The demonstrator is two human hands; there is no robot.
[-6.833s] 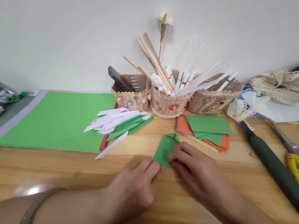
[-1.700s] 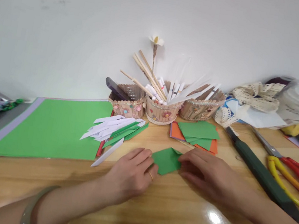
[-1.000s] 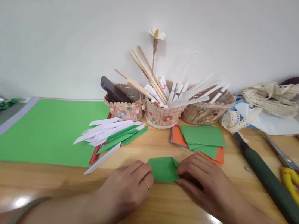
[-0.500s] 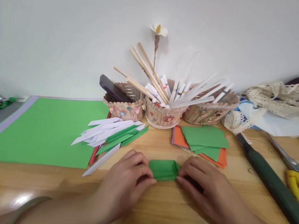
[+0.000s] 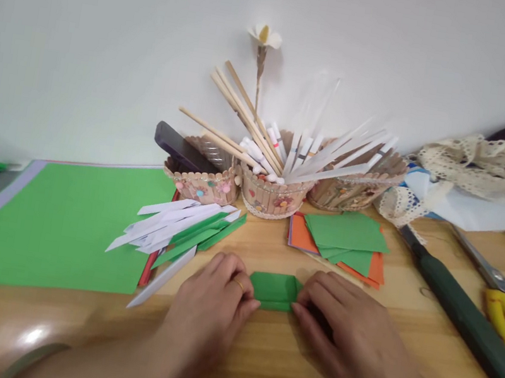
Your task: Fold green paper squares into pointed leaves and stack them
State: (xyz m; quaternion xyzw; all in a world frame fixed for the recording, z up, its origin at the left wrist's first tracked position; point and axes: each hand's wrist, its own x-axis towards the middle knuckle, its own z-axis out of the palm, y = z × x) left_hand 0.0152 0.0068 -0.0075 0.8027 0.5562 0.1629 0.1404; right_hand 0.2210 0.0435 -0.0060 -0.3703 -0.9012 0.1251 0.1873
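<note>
A small folded green paper point(image 5: 273, 288) lies flat on the wooden table point(image 5: 253, 368) as a narrow rectangle. My left hand point(image 5: 208, 316) presses its left end with curled fingers; a ring shows on one finger. My right hand point(image 5: 344, 338) presses its right end, fingers bent down onto the fold. Both hands pinch the paper against the table.
Behind lie a stack of green and orange paper squares point(image 5: 345, 239), a pile of white and green folded strips point(image 5: 179, 228), a large green sheet point(image 5: 50, 221), and three stick-built cups with sticks and pens point(image 5: 272, 186). A dark-handled knife point(image 5: 466, 319), scissors point(image 5: 503, 299) and lace point(image 5: 472, 163) lie at right.
The green paper went from a wide, partly open shape to a narrow flat rectangle. Both hands closed in on its ends and pressed it down. The view shifted slightly.
</note>
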